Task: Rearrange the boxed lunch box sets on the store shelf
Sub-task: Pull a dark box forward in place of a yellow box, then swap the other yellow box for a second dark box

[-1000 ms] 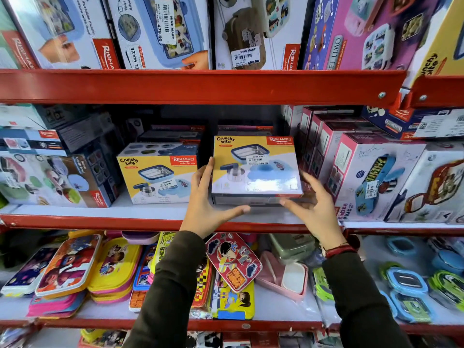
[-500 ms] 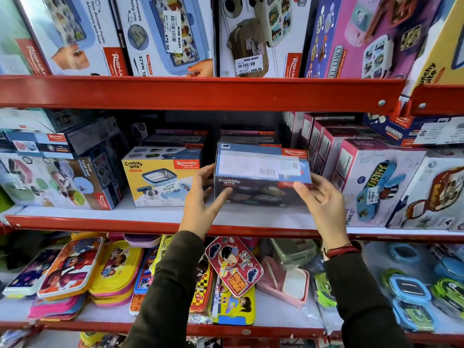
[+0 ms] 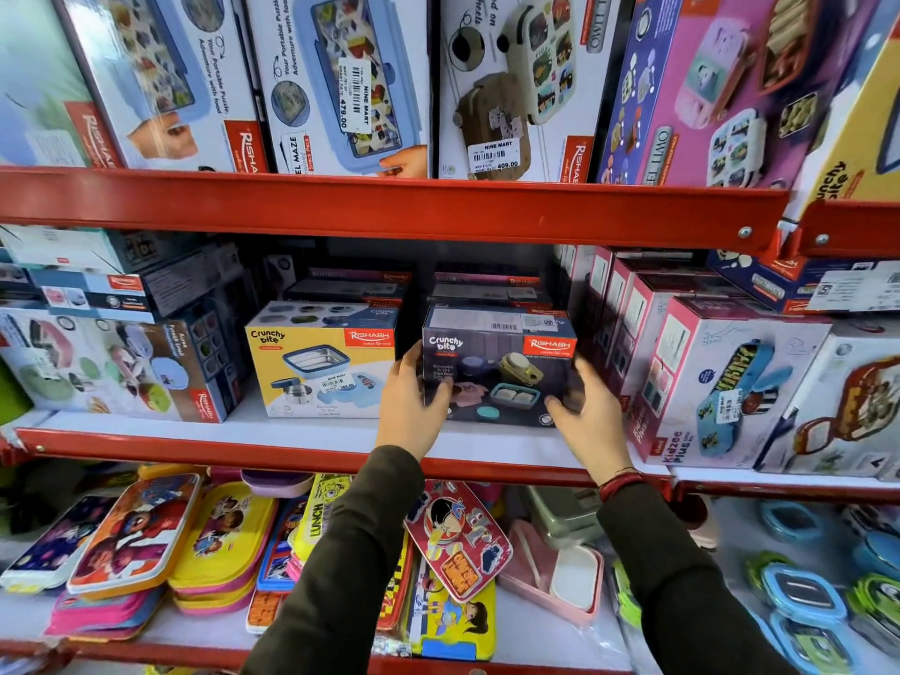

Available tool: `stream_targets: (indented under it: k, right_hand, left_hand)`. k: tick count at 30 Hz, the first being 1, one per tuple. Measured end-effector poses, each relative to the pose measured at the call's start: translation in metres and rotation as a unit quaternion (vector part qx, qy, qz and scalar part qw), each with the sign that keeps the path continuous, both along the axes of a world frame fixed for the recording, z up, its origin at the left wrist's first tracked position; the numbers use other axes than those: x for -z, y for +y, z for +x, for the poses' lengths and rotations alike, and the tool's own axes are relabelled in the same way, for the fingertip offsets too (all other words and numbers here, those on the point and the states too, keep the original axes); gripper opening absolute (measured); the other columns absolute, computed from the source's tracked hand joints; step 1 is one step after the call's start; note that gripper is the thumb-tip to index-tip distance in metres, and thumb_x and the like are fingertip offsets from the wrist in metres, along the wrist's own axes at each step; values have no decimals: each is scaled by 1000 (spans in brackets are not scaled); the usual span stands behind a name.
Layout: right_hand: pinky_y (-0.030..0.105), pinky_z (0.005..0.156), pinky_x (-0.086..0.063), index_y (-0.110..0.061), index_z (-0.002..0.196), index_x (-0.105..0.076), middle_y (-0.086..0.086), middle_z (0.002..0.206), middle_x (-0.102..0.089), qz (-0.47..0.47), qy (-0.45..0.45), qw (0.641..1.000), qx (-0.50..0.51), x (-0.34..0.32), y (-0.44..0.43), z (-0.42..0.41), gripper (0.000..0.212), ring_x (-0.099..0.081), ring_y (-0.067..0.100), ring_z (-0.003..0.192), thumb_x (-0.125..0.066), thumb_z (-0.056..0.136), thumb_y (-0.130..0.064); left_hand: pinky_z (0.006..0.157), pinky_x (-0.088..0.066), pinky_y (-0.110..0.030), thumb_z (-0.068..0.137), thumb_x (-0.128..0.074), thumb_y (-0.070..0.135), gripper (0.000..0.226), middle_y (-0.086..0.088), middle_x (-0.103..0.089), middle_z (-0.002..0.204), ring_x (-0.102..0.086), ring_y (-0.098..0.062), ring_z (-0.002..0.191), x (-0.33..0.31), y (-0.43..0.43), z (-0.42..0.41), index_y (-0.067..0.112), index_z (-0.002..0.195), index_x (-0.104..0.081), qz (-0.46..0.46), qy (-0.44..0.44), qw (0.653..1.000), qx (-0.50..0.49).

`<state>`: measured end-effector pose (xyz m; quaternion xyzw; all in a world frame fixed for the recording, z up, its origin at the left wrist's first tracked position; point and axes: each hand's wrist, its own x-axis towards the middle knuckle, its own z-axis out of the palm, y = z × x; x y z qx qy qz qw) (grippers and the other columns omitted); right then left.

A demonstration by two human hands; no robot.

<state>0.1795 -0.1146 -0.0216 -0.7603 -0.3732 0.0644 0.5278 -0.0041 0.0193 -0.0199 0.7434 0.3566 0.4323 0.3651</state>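
Observation:
A Crunchy Bite lunch box set (image 3: 499, 367) stands on the middle shelf (image 3: 302, 448) with its dark face towards me. My left hand (image 3: 411, 401) grips its left edge and my right hand (image 3: 589, 416) grips its lower right corner. To its left stands a second Crunchy Bite box (image 3: 324, 365) with a yellow face and a price sticker. More flat boxes are stacked behind both in the shadow.
Pink Kidzee Plus boxes (image 3: 701, 382) crowd the right of the shelf, grey-blue boxes (image 3: 121, 362) the left. The upper shelf rail (image 3: 389, 207) hangs just above with large boxes on it. Below lie loose cartoon lunch boxes (image 3: 458, 543) and blue-rimmed containers (image 3: 803, 591).
The box I hold has been turned over: its yellow face showed first, then its barcode side, and now its dark face fronts me. It sits further back on the shelf.

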Motion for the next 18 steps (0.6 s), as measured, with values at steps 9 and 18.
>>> stream_targets:
  k: [9, 18]
  right_hand:
    - [54, 109, -51, -18, 157, -30, 14, 149, -56, -37, 25, 998, -40, 9, 15, 3, 81, -57, 34, 135, -68, 87, -2]
    - [35, 117, -36, -27, 149, -38, 8, 149, -44, 115, -6, 992, 48, 1, -8, -33, 72, -44, 22, 136, -71, 88, -6]
  left_hand:
    - [114, -50, -51, 95, -64, 10, 67, -12, -54, 146, -58, -31, 134, 8, 10, 4, 18, 157, -38, -16, 12, 1000, -2]
    - [120, -42, -36, 102, -60, 18, 58, 0, -53, 154, -50, -12, 142, 7, -19, -18, 21, 156, -40, 7, -73, 997, -8]
